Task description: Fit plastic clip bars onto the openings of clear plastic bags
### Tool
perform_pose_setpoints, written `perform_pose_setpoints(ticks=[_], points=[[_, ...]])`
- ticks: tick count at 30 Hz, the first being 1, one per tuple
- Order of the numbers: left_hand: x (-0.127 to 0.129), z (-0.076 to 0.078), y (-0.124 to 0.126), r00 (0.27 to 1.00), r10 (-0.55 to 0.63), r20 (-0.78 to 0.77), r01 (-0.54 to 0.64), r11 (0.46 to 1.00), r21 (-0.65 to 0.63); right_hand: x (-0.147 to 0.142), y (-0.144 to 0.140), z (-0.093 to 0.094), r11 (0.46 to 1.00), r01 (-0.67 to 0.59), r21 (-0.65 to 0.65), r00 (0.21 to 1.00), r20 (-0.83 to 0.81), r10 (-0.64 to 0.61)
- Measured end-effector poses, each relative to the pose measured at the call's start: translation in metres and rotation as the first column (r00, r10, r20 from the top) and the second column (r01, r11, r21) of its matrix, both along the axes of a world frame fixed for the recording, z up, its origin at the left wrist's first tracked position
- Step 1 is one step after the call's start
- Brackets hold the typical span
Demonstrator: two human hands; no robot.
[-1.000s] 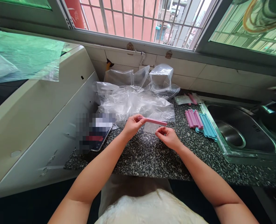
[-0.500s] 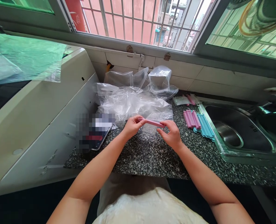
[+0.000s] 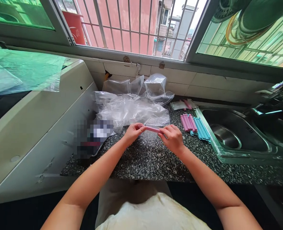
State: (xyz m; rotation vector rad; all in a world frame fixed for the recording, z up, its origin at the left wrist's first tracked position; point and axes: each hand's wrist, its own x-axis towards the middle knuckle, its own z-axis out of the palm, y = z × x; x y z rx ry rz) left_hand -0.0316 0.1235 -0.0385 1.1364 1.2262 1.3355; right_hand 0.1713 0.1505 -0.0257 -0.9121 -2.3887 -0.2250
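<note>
Our left hand (image 3: 133, 133) pinches pink stick (image 3: 152, 129) by one end | our right hand (image 3: 172, 136) grips the other | plastic bags (image 3: 132, 110) beyond

Pale cream top (image 3: 153, 215), bare forearms (image 3: 105, 166)

The right hand (image 3: 172, 137), earlier apart, now pinches the pink clip (image 3: 152, 129).

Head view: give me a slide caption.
Left hand and right hand hold a pink strip by its ends, clear plastic bags behind.
</note>
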Motion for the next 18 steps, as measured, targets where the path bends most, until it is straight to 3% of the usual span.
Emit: perform_pose_setpoints(ticks=[7,13,18], points=[[0.018,-0.003,0.005,0.983,-0.18,-0.036,0.178,0.982,-0.059,0.017,0.002,0.008,1.0,0.024,0.017,0.999,-0.04,-0.023],[0.037,0.012,0.022,0.984,-0.177,-0.019,0.176,0.982,-0.065,0.032,0.02,0.024,0.995,0.094,0.033,0.989,-0.114,-0.09],[0.061,0.028,0.058,0.99,-0.14,-0.013,0.14,0.99,-0.02,0.05,0.05,0.032,0.973,0.221,0.068,0.97,-0.118,-0.212]])
